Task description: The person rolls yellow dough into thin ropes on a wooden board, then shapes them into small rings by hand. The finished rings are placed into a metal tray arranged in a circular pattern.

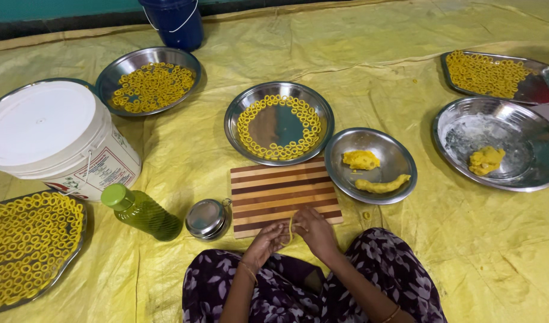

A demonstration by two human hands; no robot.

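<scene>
The left hand [267,239] and the right hand [315,232] are held together at the near edge of the striped cutting board [284,194], fingertips pinched on a thin strand of yellow dough [291,229]. The strand is bent into a narrow loop, its long axis running near-to-far, one end pointing at the board. Both hands are closed on it, fingers curled, thumbs pressed in.

Left of the board a white lidded bucket [53,134] is seen, with a tray of dough rings [26,242] nearer than it. Beyond the board a steel plate [279,122] is ringed with finished loops. Right of the board a steel bowl [371,164] is set, holding two dough lumps. Just left of the board a green oil bottle [140,210] lies tilted, and a small round tin [206,218] rests beside it.
</scene>
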